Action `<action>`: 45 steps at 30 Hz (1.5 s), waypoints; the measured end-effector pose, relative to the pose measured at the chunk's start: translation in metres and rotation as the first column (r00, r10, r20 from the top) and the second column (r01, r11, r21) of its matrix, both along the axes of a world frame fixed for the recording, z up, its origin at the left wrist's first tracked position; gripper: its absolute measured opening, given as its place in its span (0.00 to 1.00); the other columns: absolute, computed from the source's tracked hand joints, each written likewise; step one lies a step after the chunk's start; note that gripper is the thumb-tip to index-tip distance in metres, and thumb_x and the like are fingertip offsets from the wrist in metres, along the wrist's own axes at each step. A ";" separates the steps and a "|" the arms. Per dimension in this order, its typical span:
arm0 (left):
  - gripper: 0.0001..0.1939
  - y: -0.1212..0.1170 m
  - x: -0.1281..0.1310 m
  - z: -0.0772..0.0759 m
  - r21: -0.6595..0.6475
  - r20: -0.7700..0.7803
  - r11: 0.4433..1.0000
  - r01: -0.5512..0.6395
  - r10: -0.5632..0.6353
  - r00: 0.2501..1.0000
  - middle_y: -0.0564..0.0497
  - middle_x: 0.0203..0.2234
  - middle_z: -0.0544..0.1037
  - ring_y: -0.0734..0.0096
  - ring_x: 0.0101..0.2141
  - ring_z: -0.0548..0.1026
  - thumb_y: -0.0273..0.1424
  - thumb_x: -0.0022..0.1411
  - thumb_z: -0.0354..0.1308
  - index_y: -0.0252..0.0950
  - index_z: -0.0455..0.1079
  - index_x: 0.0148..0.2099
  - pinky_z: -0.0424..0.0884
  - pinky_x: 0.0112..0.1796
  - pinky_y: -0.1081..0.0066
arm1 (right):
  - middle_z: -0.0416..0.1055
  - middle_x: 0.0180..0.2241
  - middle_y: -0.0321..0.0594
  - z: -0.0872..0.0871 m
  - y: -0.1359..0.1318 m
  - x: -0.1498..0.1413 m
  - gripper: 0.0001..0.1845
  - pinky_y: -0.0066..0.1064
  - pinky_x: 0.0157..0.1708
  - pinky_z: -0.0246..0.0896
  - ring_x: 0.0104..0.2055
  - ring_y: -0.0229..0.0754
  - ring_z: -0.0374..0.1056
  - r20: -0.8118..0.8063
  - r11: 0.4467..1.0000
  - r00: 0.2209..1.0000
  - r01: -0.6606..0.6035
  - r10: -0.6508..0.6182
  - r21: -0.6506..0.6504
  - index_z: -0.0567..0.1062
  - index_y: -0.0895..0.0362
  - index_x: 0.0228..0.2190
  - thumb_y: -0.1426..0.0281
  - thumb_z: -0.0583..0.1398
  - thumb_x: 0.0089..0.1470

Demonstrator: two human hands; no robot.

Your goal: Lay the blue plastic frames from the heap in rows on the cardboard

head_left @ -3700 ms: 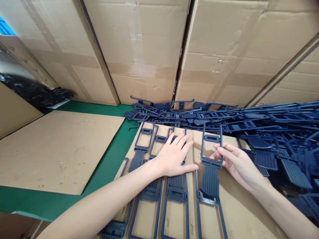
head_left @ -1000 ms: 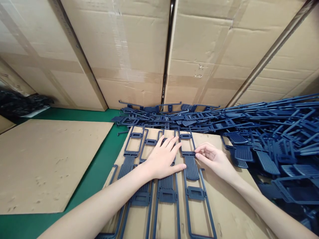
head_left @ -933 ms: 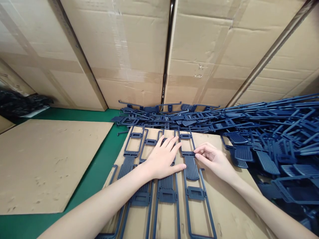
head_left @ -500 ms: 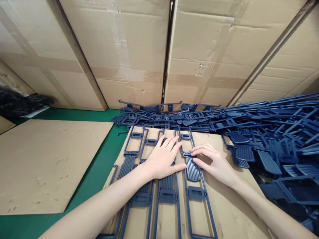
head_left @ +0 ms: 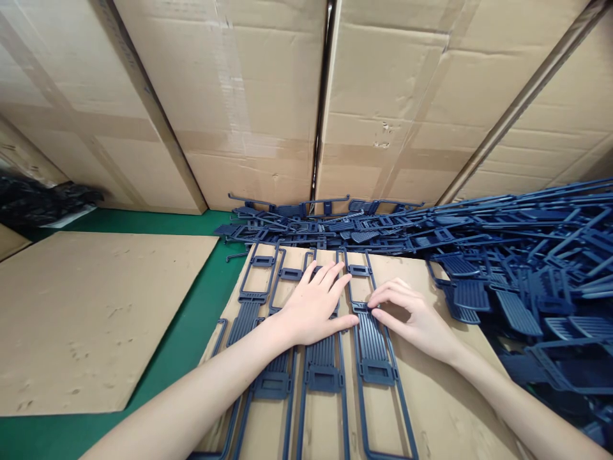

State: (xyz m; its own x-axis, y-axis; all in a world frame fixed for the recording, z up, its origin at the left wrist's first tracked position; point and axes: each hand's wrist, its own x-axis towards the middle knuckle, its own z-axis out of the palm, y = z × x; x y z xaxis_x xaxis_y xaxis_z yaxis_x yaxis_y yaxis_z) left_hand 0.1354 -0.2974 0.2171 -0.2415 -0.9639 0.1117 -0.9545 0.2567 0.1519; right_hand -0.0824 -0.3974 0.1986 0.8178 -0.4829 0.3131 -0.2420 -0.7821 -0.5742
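Your left hand lies spread mid-picture, likely steadying the racks — your right hand pinches a crossbar just right of center.

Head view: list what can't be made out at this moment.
All in the head view:
Middle frames: the left hand covers part; the bottom edge cuts off their near ends.
Right hand: its fingers hide whether it grips or only touches the right frame.
Pile: overlapping parts hide their number; the right edge cuts it off.
Print on the left box: too blurred to read.
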 end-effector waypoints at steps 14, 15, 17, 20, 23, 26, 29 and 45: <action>0.38 0.004 0.003 0.009 0.054 -0.043 0.998 0.013 -0.011 0.999 0.43 0.66 0.46 0.61 0.66 0.41 0.56 0.63 0.40 0.37 0.51 0.67 0.39 0.65 0.50 | 0.64 0.38 0.31 -0.002 -0.001 0.004 0.13 0.23 0.49 0.50 0.45 0.24 0.56 0.019 0.995 1.000 -0.016 0.014 0.094 0.73 0.55 0.35 0.63 0.52 0.63; 0.38 0.004 0.003 0.009 0.057 -0.039 0.998 0.019 -0.017 0.999 0.43 0.66 0.46 0.61 0.66 0.42 0.56 0.64 0.41 0.37 0.51 0.67 0.40 0.65 0.50 | 0.65 0.38 0.31 -0.002 -0.001 0.004 0.13 0.23 0.48 0.50 0.44 0.24 0.56 0.025 0.995 1.000 -0.019 0.017 0.095 0.74 0.55 0.35 0.63 0.52 0.63; 0.38 0.004 0.003 0.010 0.069 -0.023 0.997 0.020 -0.018 1.000 0.43 0.66 0.45 0.61 0.66 0.42 0.55 0.64 0.41 0.38 0.51 0.67 0.40 0.65 0.50 | 0.65 0.37 0.32 -0.002 -0.001 0.004 0.13 0.23 0.48 0.50 0.44 0.24 0.56 0.036 0.995 0.999 -0.031 0.028 0.091 0.74 0.56 0.34 0.63 0.52 0.63; 0.38 0.003 0.004 0.010 0.069 0.009 0.997 0.019 -0.020 1.000 0.44 0.66 0.44 0.61 0.66 0.41 0.56 0.64 0.40 0.39 0.50 0.67 0.40 0.65 0.50 | 0.65 0.38 0.33 -0.002 0.000 0.004 0.13 0.24 0.48 0.50 0.43 0.25 0.56 0.056 0.996 0.997 -0.051 0.047 0.075 0.74 0.56 0.34 0.63 0.53 0.62; 0.37 0.003 0.004 0.010 0.068 0.009 0.998 0.016 -0.017 1.000 0.44 0.67 0.44 0.61 0.66 0.41 0.56 0.64 0.41 0.39 0.50 0.67 0.40 0.65 0.50 | 0.65 0.38 0.35 -0.002 0.001 0.004 0.14 0.24 0.48 0.51 0.43 0.26 0.56 0.052 0.996 0.998 -0.043 0.039 0.074 0.75 0.57 0.34 0.62 0.53 0.62; 0.37 0.003 0.004 0.009 0.063 -0.016 0.998 0.015 -0.014 1.000 0.43 0.66 0.44 0.59 0.66 0.42 0.56 0.64 0.41 0.39 0.51 0.67 0.41 0.65 0.50 | 0.65 0.39 0.36 -0.002 0.001 0.005 0.15 0.25 0.50 0.52 0.45 0.27 0.57 0.050 0.998 0.999 -0.011 0.008 0.058 0.75 0.56 0.36 0.62 0.52 0.62; 0.37 0.004 0.005 0.007 0.031 -0.025 0.999 0.025 -0.024 0.999 0.42 0.66 0.45 0.58 0.66 0.43 0.55 0.64 0.40 0.39 0.51 0.67 0.41 0.64 0.49 | 0.61 0.49 0.36 -0.004 0.000 0.006 0.14 0.28 0.57 0.50 0.55 0.28 0.54 0.066 0.999 0.997 0.036 -0.035 -0.014 0.75 0.54 0.40 0.61 0.52 0.62; 0.42 0.005 0.003 0.002 0.012 -0.031 1.000 -0.012 0.013 0.999 0.41 0.66 0.45 0.58 0.66 0.42 0.58 0.62 0.37 0.35 0.49 0.68 0.40 0.65 0.49 | 0.39 0.62 0.30 -0.010 -0.006 0.003 0.20 0.38 0.65 0.46 0.66 0.32 0.41 -0.128 0.992 0.988 0.100 -0.089 0.080 0.73 0.53 0.41 0.55 0.49 0.62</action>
State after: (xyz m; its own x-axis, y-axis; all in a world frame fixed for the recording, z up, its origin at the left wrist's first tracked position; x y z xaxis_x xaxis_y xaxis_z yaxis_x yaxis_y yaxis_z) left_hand 0.1383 -0.2928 0.2188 -0.2261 -0.9681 0.1080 -0.9524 0.2430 0.1842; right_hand -0.0793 -0.4030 0.1886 0.7972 -0.5805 0.1657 -0.3861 -0.7013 -0.5993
